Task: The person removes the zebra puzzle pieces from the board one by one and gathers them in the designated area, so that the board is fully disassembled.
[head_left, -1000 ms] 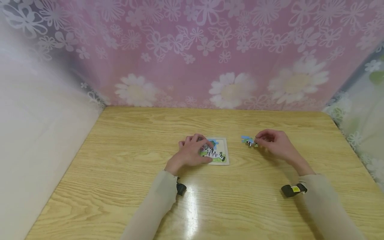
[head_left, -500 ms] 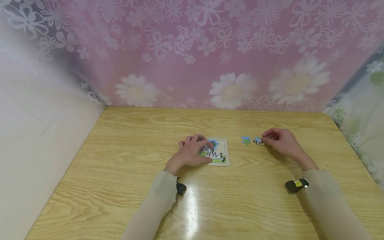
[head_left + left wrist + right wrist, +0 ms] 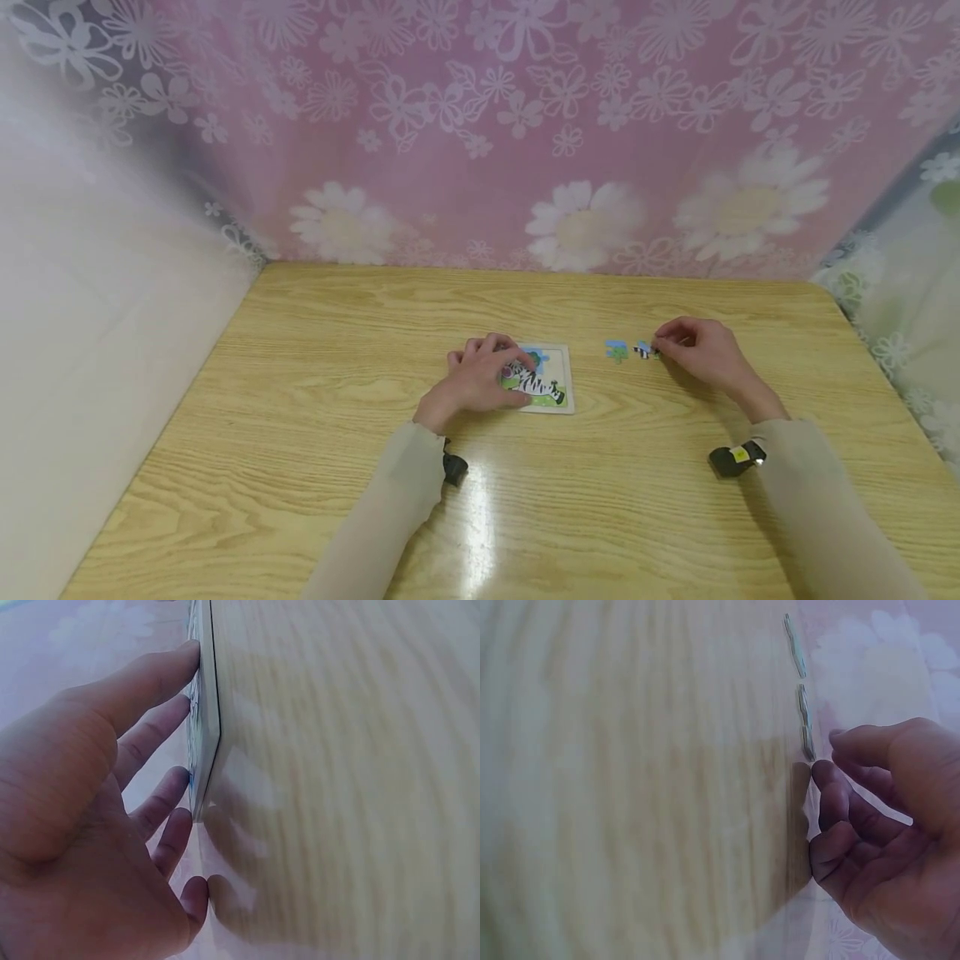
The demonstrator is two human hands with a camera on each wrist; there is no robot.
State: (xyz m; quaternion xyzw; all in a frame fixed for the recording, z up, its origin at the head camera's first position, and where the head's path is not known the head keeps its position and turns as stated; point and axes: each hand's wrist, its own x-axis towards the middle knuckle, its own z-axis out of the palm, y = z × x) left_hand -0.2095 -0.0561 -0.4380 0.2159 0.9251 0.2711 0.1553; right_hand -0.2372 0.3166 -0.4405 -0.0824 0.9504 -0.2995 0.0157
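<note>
My left hand (image 3: 480, 379) rests on a square zebra puzzle board (image 3: 558, 362) with its fingers spread. In the left wrist view, the fingertips (image 3: 187, 656) touch the board's face and edge, and the little finger reaches the table beside it. My right hand (image 3: 697, 354) is at the loose pieces, fingers bent. A black, white and blue puzzle piece (image 3: 641, 350) lies by its fingertips, which partly hide another piece. In the right wrist view, the thumb is apart from the pieces, and a fingertip is at the nearest piece (image 3: 808, 742). A blue and green puzzle piece (image 3: 617, 350) lies further left.
The wood-grain table (image 3: 300, 375) spreads on all sides of the board and pieces. Behind it hangs a pink flowered curtain (image 3: 465, 167), with a pale wall covering (image 3: 112, 292) on the left.
My right hand has moved right, with the zebra-striped piece shifting away from the blue and green piece, then eased slightly back. The left hand and board have stayed in place.
</note>
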